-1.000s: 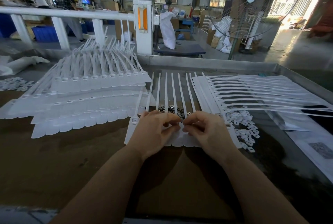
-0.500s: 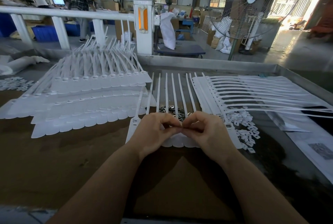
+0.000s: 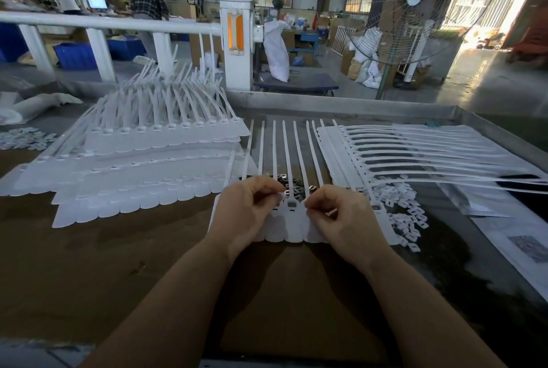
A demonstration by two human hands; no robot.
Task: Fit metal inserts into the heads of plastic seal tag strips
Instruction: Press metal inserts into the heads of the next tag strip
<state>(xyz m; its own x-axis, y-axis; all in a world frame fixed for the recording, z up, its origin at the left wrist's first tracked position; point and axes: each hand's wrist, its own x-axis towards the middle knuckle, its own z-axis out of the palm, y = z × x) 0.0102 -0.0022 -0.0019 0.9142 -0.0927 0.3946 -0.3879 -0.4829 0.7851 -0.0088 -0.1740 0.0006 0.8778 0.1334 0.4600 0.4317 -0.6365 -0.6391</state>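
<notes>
Hands seen drawn apart since half a second ago, when the fingertips met over the middle of the strip; one open head socket is now exposed between them. Left hand (image 3: pixel 247 210) and right hand (image 3: pixel 341 216) are both held over the seal tag strip (image 3: pixel 289 227), which lies flat on the brown worktable (image 3: pixel 118 264) directly in front of the person, tails pointing away. Fingers of both hands are curled, tips pinched together; whether an insert is held in either pinch cannot be told. Judged: one head probably just filled, or an insert being readied for the exposed socket. Loose metal inserts (image 3: pixel 296 185) are heaped just beyond the hands, between the tails. Stacked strips (image 3: pixel 142 172) are piled to the left, a further fan of strips (image 3: pixel 415 154) to the right, small white plastic pieces (image 3: pixel 406 213) scattered just beside the right hand. Most heads are hidden under the hands, so progress along the strip cannot be counted. A standing fan (image 3: pixel 415 12) is beyond the table.
</notes>
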